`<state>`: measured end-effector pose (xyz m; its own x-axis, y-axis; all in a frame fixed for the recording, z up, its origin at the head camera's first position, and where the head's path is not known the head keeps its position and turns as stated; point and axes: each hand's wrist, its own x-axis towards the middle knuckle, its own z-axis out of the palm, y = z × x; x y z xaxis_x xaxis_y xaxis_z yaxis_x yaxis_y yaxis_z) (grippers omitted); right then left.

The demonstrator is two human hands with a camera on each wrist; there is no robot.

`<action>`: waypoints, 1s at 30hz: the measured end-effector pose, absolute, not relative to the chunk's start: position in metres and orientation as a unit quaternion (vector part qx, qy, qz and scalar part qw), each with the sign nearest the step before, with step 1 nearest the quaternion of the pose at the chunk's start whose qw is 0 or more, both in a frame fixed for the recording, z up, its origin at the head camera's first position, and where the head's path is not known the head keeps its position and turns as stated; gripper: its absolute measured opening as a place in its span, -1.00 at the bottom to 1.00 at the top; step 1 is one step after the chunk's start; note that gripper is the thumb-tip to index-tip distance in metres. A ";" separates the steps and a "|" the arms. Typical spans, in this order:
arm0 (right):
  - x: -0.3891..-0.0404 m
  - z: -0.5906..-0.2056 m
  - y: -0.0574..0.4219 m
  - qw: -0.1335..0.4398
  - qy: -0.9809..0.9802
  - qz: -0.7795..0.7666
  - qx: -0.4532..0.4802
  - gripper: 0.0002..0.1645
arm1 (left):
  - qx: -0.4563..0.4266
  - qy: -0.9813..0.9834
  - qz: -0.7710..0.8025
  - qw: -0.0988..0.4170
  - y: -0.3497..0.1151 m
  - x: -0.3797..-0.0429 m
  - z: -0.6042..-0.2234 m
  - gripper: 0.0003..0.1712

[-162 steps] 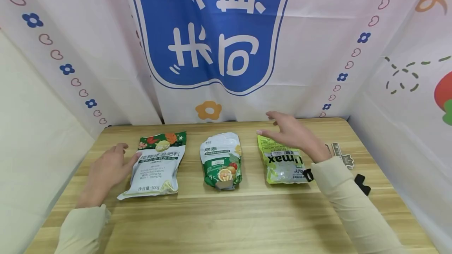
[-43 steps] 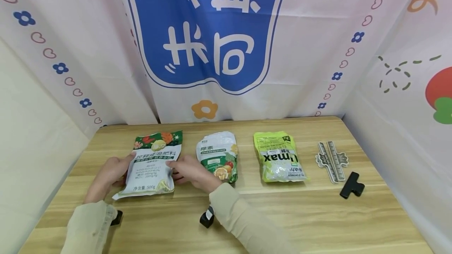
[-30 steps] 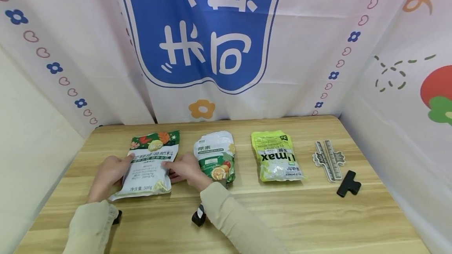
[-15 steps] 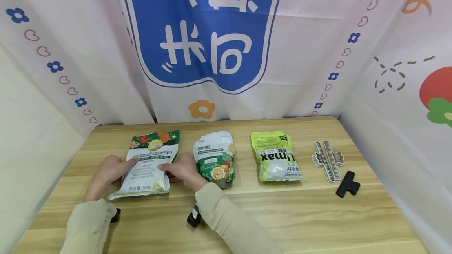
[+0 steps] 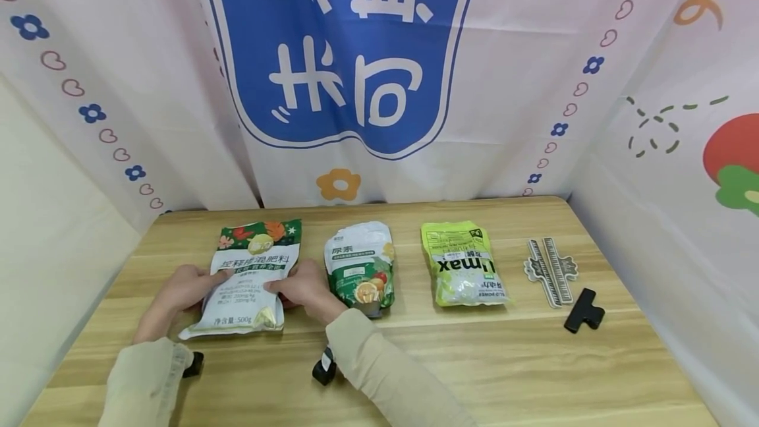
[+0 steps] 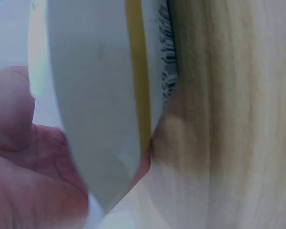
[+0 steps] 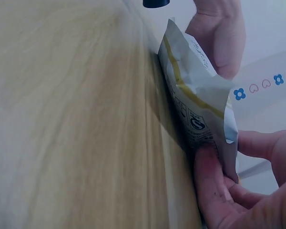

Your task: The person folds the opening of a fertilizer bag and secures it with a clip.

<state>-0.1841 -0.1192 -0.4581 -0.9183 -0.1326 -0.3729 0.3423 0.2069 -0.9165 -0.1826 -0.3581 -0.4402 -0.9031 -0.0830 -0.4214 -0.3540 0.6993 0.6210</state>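
White, with a dark green band across its far end, the packet [image 5: 249, 298] is on the left part of the worktop [image 5: 504, 368], printed face up and marked 500g, between a person's 2 hands. Left hand [image 5: 186, 288] grips its left side, thumb on the upper face; right hand [image 5: 305, 282] grips the opposite side, thumb likewise on top. Both are partly closed, no wider than the packet's thickness. The right wrist view shows the right hand's fingers [image 7: 209, 179] tucked beneath, between packet and worktop; I cannot tell how much of the underside touches the wood. Just beside the right hand lies a white and green pouch [image 5: 350, 275] printed with fruit; whether they touch is unclear. Farther right, well apart, is a lime green bag [image 5: 462, 269], its Umax lettering upside down. Beyond it lie 2 ruler-like strips [image 5: 551, 272] with ornamental edges, side by side, and a black T-shaped clip [image 5: 584, 312] near their lower end. Behind the worktop hangs a white cloth [image 5: 510, 97] bearing a blue panel [image 5: 338, 25].
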 end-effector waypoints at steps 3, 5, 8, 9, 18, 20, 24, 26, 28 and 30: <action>-0.183 -0.458 -0.119 0.171 0.788 -0.590 0.050 -0.61 | -0.112 0.905 0.368 0.181 -0.357 -0.183 -0.441 -0.34; -0.182 -0.459 -0.119 0.156 0.817 -0.554 0.032 -0.49 | -0.106 0.906 0.370 0.178 -0.356 -0.182 -0.440 -0.32; -0.180 -0.458 -0.121 0.131 0.856 -0.500 0.003 -0.46 | -0.106 0.910 0.360 0.174 -0.355 -0.181 -0.439 -0.27; -0.179 -0.458 -0.122 0.126 0.860 -0.495 -0.003 -0.49 | -0.108 0.912 0.357 0.173 -0.355 -0.180 -0.438 -0.25; -0.172 -0.458 -0.125 0.115 0.809 -0.576 0.000 -0.77 | -0.112 0.911 0.362 0.165 -0.352 -0.178 -0.434 -0.15; -0.171 -0.459 -0.126 0.121 0.793 -0.597 0.016 -0.77 | -0.108 0.913 0.359 0.161 -0.352 -0.178 -0.435 -0.15; -0.169 -0.460 -0.131 0.140 0.748 -0.646 0.062 -0.74 | -0.117 0.909 0.368 0.159 -0.353 -0.176 -0.439 -0.13; -0.169 -0.460 -0.133 0.148 0.724 -0.669 0.082 -0.72 | -0.122 0.905 0.377 0.155 -0.353 -0.174 -0.440 -0.12; -0.170 -0.460 -0.135 0.152 0.703 -0.688 0.097 -0.70 | -0.120 0.904 0.383 0.145 -0.352 -0.173 -0.442 -0.12; -0.171 -0.459 -0.135 0.155 0.684 -0.705 0.107 -0.67 | -0.111 0.906 0.386 0.132 -0.351 -0.172 -0.442 -0.13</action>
<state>-0.1710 -0.1349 -0.4592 -0.9290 -0.0712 -0.3632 0.3652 -0.0172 -0.9308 -0.1721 -0.3506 -0.4423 -0.9404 -0.1001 -0.3249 -0.3035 0.6779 0.6696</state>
